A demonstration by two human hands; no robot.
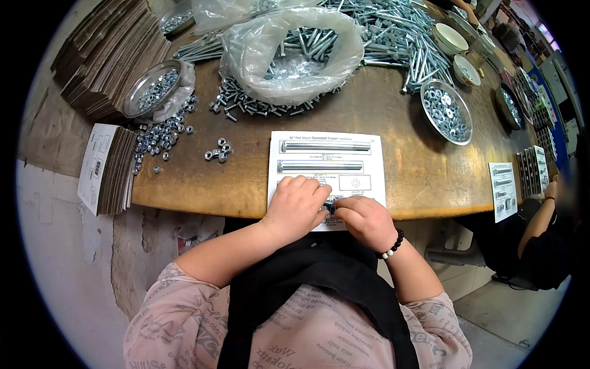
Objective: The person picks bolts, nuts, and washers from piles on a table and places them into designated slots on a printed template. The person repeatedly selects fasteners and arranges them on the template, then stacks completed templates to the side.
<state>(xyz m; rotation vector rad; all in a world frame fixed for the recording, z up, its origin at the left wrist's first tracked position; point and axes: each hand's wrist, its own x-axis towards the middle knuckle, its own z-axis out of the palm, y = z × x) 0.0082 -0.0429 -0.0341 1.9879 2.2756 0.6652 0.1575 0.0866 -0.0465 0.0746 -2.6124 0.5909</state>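
Note:
In front of me at the table's near edge lies a white printed card (381,184). Two long hex bolts (326,147) show across its upper half; whether they are real or printed I cannot tell. My left hand (295,206) rests over the card's lower left part, fingers bent inward. From the right, my right hand (367,220) meets it, thumb and fingers pinched. Between the fingertips of both hands is a small dark metal piece (330,203), mostly hidden, its kind unclear. The fingers cover much of the card's lower print.
Loose nuts (163,138) lie at left beside a metal bowl (133,101) and stacked cards (101,166). Ahead, a plastic bag (246,74) sits among short bolts. Long bolts (399,37) pile behind. A bowl of washers (468,132) stands right; a co-worker's arm (541,218) is farther right.

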